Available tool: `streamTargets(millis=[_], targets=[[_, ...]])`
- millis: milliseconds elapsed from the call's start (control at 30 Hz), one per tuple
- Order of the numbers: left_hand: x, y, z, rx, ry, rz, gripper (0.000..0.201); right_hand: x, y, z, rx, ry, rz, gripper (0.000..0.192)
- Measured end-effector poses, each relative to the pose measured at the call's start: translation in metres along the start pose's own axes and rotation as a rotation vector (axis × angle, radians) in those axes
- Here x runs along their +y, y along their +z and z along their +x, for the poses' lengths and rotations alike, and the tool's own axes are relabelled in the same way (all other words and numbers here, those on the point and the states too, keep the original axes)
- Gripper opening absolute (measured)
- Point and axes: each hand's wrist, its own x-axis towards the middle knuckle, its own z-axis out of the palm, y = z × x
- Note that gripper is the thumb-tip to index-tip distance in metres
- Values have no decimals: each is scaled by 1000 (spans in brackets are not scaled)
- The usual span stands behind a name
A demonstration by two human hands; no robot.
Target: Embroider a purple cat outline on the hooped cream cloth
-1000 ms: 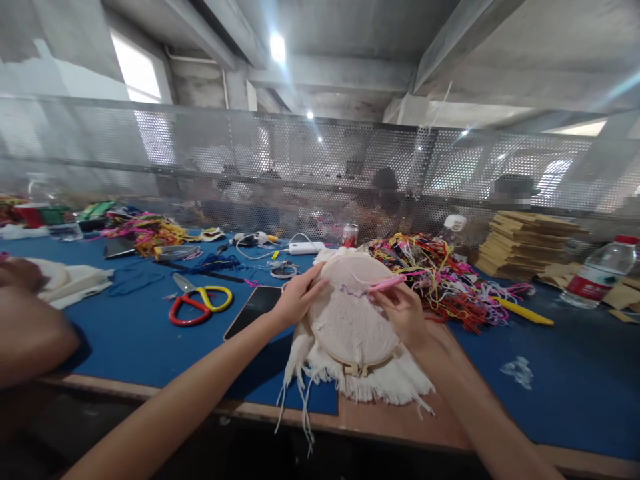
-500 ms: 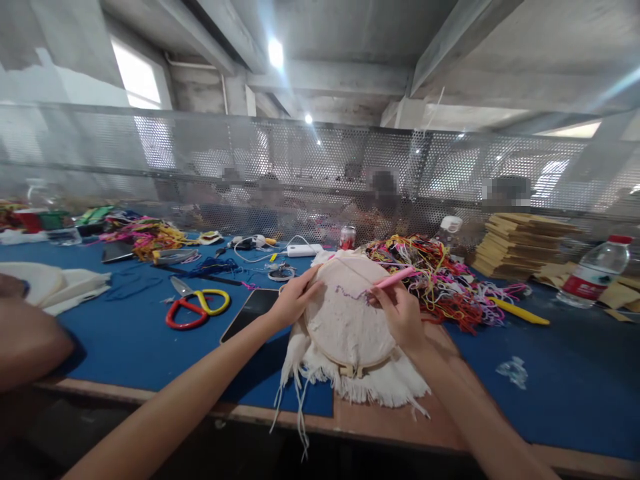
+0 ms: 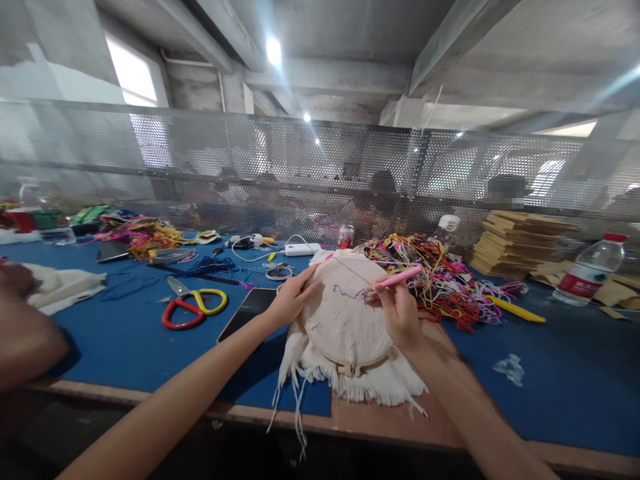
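The left hand (image 3: 290, 301) reaches in from the lower left on a long, nearly straight forearm, its fingers curled over the left rim of the embroidery hoop (image 3: 347, 313) with the thumb laid across the cloth, so it is closed on the hoop's edge. The right hand (image 3: 397, 312) comes up from the lower right, wrist bent a little, and pinches a pink needle tool (image 3: 395, 277) between thumb and the first fingers.

The tool lies almost level, its long axis running left to right; the handle end points right, away from the right hand's fingertips, and the tip points left and slightly down, meeting the cloth at a short line of purple stitching (image 3: 347, 292) between the two hands. The hoop stands tilted, its face turned toward the person, its lower edge with the clasp resting on the table (image 3: 115, 333); the fringed white cloth (image 3: 385, 383) spills out below both wrists.

Just beyond the right hand lies a tangle of coloured thread (image 3: 435, 273). Left of the left hand are a dark phone (image 3: 245, 312), touching the forearm's side, and farther off, red and yellow scissors (image 3: 193, 308)
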Motion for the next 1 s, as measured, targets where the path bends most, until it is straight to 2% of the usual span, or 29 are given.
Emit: streamTargets(millis=[200, 433, 800, 1000], targets=[[-1, 1, -1, 9, 0, -3, 49, -2, 0, 0, 1, 11, 26, 25], [0, 0, 0, 0, 45, -41, 47, 1, -2, 0, -49, -9, -139, 26], [2, 1, -2, 40, -5, -7, 49, -2, 2, 3, -134, -170, -385, 18], [4, 0, -1, 27, 6, -39, 48, 4, -2, 1, -93, -94, -382, 25]])
